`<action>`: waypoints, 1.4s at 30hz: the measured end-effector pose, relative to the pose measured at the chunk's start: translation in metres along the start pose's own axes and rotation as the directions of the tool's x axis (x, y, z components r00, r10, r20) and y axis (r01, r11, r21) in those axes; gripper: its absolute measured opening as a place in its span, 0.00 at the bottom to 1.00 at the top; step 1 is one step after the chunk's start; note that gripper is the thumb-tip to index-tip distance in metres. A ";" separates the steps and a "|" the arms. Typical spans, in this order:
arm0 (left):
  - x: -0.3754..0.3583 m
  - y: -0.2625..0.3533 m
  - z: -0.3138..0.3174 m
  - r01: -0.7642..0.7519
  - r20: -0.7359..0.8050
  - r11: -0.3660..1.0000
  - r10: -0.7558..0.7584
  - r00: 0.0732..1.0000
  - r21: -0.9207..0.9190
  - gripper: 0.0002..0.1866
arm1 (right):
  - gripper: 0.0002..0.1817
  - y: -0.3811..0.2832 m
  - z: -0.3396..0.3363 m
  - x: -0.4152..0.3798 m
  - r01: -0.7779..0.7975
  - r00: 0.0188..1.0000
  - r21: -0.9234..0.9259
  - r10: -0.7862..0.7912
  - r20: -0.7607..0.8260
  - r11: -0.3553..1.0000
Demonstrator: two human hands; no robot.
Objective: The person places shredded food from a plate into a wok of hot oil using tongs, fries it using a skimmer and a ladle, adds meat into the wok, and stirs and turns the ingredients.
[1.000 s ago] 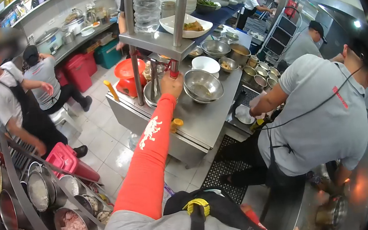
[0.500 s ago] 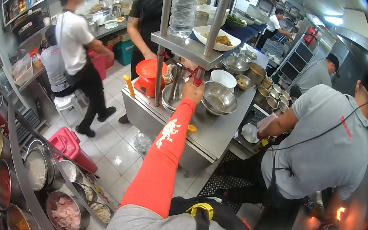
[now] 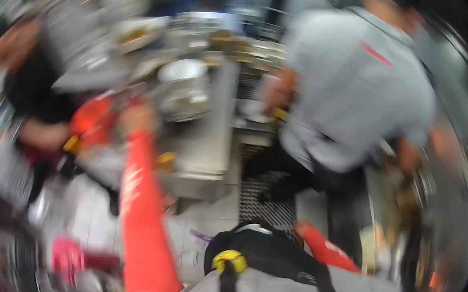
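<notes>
My left hand (image 3: 137,118), at the end of a red sleeve, reaches to the steel counter (image 3: 201,144), beside something red under the raised shelf (image 3: 86,78). Motion blur hides its fingers and whether it grips anything. An orange container (image 3: 92,121) is to its left. To its right, metal bowls (image 3: 184,104) stand with a white bowl (image 3: 182,70) behind them. Low on the right, beside my black apron, my right hand (image 3: 303,229) hangs apart from the counter; its fingers are smeared too.
A co-worker in a grey shirt (image 3: 356,82) bends close on my right, over the cooking side. Another person in black (image 3: 34,89) stands at the left, an arm near the orange container. A black perforated mat (image 3: 268,200) covers floor ahead; a pink bin (image 3: 68,259) stands lower left.
My view has swung right, so the counter and my left arm sit further left and blurred. My right hand has come into view. The person in black now appears closer to the orange container.
</notes>
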State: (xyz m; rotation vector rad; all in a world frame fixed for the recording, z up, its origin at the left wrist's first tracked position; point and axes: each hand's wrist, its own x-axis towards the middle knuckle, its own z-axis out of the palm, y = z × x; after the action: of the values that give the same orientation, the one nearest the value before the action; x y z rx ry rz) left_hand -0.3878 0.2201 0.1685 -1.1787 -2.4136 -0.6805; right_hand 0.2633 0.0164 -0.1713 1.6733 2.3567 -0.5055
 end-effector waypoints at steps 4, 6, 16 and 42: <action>0.047 -0.056 0.082 -0.404 0.030 0.733 0.465 0.885 0.547 0.17 | 0.18 -0.031 -0.025 -0.054 -0.348 0.916 0.522 0.402 0.012 0.778; 0.062 -0.085 0.106 -0.497 -0.161 0.686 0.658 0.736 0.531 0.25 | 0.18 -0.036 -0.014 -0.095 -0.454 0.850 0.522 0.527 0.010 0.722; -0.096 -0.013 0.061 -0.442 -0.568 0.842 0.210 0.796 -0.309 0.24 | 0.16 0.003 0.135 -0.292 -0.690 0.706 0.481 0.649 0.283 0.541; -0.711 0.442 -0.192 0.140 -0.144 -0.120 0.974 -0.175 -0.983 0.09 | 0.23 0.079 0.166 -0.512 -0.610 -0.372 0.646 0.885 0.279 -0.460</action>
State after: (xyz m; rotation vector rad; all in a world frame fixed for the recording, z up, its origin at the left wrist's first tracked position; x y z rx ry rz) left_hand 0.4044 -0.0988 0.0722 -4.0024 -0.3620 -0.9750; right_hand 0.5041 -0.4710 -0.1521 3.4349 -0.3787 -0.4086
